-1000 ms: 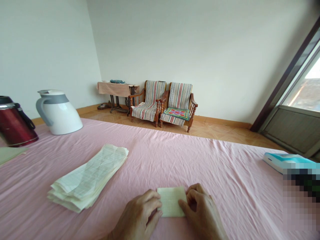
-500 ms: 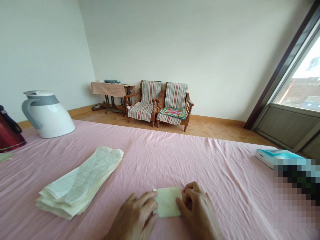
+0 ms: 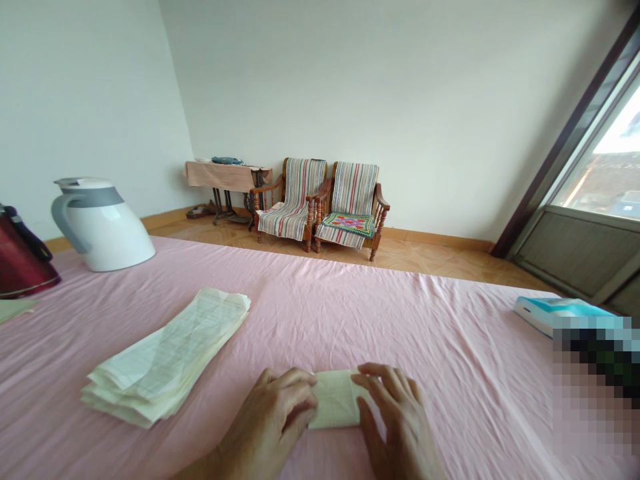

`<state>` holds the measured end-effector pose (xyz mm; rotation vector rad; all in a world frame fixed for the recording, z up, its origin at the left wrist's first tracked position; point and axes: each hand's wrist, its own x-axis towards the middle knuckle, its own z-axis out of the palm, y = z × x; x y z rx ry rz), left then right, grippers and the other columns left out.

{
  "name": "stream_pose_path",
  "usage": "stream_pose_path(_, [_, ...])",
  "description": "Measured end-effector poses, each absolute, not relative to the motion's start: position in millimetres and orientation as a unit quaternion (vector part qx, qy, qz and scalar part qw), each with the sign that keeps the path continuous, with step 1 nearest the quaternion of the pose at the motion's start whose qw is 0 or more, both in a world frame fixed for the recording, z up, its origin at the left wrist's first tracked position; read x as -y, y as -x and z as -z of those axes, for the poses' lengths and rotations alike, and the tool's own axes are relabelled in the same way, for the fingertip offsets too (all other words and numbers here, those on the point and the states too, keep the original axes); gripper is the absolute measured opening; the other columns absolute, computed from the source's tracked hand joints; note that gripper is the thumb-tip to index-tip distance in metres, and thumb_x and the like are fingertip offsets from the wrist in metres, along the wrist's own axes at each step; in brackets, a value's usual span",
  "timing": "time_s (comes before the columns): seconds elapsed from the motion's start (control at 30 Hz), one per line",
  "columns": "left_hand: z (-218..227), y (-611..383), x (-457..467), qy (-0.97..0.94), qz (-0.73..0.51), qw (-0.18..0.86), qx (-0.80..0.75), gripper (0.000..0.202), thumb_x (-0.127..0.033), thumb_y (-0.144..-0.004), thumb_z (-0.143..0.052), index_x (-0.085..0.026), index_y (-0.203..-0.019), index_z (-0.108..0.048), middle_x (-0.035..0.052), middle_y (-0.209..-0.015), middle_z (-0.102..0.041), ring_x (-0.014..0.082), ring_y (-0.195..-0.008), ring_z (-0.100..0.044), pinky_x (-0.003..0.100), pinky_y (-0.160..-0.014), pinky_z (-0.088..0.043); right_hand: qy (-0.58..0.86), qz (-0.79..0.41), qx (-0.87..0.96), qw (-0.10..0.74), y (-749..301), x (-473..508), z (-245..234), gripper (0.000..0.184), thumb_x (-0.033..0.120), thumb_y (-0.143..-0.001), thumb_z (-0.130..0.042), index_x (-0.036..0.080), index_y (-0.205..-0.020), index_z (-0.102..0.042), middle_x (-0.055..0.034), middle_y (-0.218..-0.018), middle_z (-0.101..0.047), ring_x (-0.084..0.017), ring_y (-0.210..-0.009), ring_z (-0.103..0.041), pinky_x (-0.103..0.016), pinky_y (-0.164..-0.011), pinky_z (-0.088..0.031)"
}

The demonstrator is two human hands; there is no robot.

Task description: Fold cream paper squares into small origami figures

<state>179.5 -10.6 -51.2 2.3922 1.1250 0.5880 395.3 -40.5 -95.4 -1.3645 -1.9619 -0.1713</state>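
A folded piece of pale greenish-yellow paper (image 3: 335, 399) lies flat on the pink tablecloth, between my two hands. My left hand (image 3: 277, 410) has its fingers bent and pressed together at the paper's left edge, thumb below. At the right edge, my right hand (image 3: 393, 413) grips the paper, with the index fingertip on the upper corner and the thumb lower down. A flap shows under its fingers. To the left lies a stack of long pale paper strips (image 3: 167, 357), loosely piled and apart from both hands.
A white and grey jug (image 3: 113, 227) and a dark red kettle-like vessel (image 3: 23, 257) stand at the left. A blue and white packet (image 3: 565, 312) lies far right beside a blurred patch. Two wooden armchairs (image 3: 350, 197) and a cloth-covered table (image 3: 220, 175) stand beyond the pink cloth (image 3: 350, 300).
My right fingers have moved left and over the paper's upper right corner, and a flap now shows there. My left hand stays at the left edge. The view has shifted slightly.
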Motion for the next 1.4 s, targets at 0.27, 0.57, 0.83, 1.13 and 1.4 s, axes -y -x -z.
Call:
stream_pose_path(0.27, [50.2,-179.2,7.5,-0.852,-0.219,0.25,-0.405,0.018,-0.007,-0.084,-0.058,-0.023,-0.084,-0.066,-0.0009,-0.104,-0.066,0.0177,-0.101,-0.059,0.029,-0.089,-0.039,0.425,0.071,0.841,0.328,-381.2,50.8,116.6,0.038,0.016,-0.082,-0.053,0.018,-0.12,-0.057,-0.0074,-0.107,-0.066,-0.019,-0.087,-0.063,-0.028,-0.074,-0.05])
stream_pose_path(0.57, [53.9,-176.4,3.5,-0.839,-0.243,0.278,-0.4,0.026,-0.001,-0.08,-0.054,-0.023,-0.087,-0.066,-0.0016,-0.102,-0.067,0.0165,-0.1,-0.059,0.027,-0.089,-0.039,0.415,0.207,0.856,0.229,-384.3,54.5,110.3,0.056,0.057,-0.082,-0.057,0.03,-0.131,-0.052,-0.0047,-0.11,-0.066,-0.02,-0.089,-0.064,-0.031,-0.073,-0.05])
stream_pose_path(0.83, [56.8,-176.9,3.1,-0.835,-0.245,0.278,-0.407,0.025,-0.001,-0.079,-0.055,-0.023,-0.086,-0.065,-0.0015,-0.103,-0.066,0.0165,-0.1,-0.059,0.028,-0.089,-0.039,0.394,0.278,0.851,0.208,-380.3,55.7,98.6,0.056,0.062,-0.086,-0.047,0.034,-0.135,-0.048,-0.0052,-0.105,-0.068,-0.021,-0.088,-0.064,-0.036,-0.072,-0.049])
stream_pose_path(1.13, [56.2,-177.6,3.2,-0.838,-0.246,0.268,-0.407,0.024,-0.002,-0.08,-0.055,-0.023,-0.086,-0.065,-0.0024,-0.101,-0.066,0.0165,-0.098,-0.059,0.028,-0.088,-0.038,0.339,0.3,0.862,0.228,-388.6,56.3,106.0,0.047,0.059,-0.091,-0.045,0.031,-0.128,-0.055,-0.0021,-0.115,-0.066,-0.019,-0.104,-0.06,-0.038,-0.089,-0.045])
stream_pose_path(1.4, [55.4,-176.9,7.4,-0.846,-0.225,0.248,-0.415,0.014,-0.013,-0.082,-0.064,-0.024,-0.09,-0.063,-0.0012,-0.107,-0.065,0.0198,-0.099,-0.058,0.031,-0.088,-0.039,0.338,0.256,0.866,0.267,-391.8,57.3,96.0,0.048,0.053,-0.096,-0.04,0.017,-0.12,-0.062,-0.004,-0.111,-0.07,-0.018,-0.099,-0.064,-0.031,-0.089,-0.044])
